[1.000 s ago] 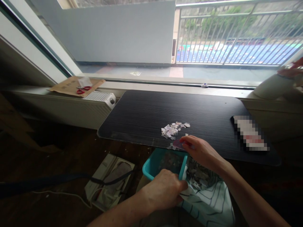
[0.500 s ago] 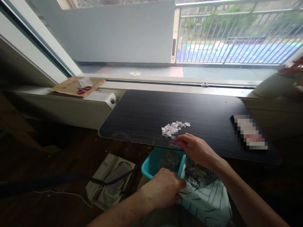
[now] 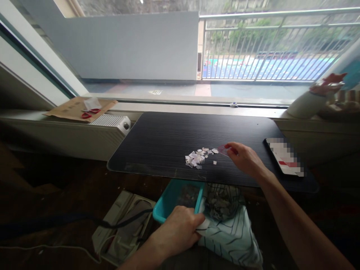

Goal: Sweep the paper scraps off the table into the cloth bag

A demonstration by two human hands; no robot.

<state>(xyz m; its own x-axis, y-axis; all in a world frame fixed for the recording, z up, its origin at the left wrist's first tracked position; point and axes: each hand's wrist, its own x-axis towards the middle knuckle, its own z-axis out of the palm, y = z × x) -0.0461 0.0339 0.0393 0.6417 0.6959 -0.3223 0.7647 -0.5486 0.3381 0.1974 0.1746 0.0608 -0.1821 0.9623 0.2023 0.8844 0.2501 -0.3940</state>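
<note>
A small heap of paper scraps point(image 3: 198, 156) lies on the black table point(image 3: 174, 135) near its front edge. My right hand point(image 3: 244, 159) rests on the table just right of the heap, fingers pinched on a small reddish card point(image 3: 223, 150). Below the table edge, my left hand point(image 3: 180, 231) grips the near rim of a teal plastic bin point(image 3: 168, 197) that holds more scraps. Beside the bin sits a striped cloth point(image 3: 230, 232) with scraps on it.
A phone-like flat object point(image 3: 284, 161) lies at the table's right. Red scissors point(image 3: 89, 113) rest on a brown envelope point(image 3: 70, 108) atop the radiator at left. A bag with cables point(image 3: 123, 225) sits on the floor. Another person's sleeve point(image 3: 306, 105) rests on the sill at right.
My right hand has moved from the table's front edge up and right, to the far right side of the scrap heap. The left hand keeps its grip on the bin.
</note>
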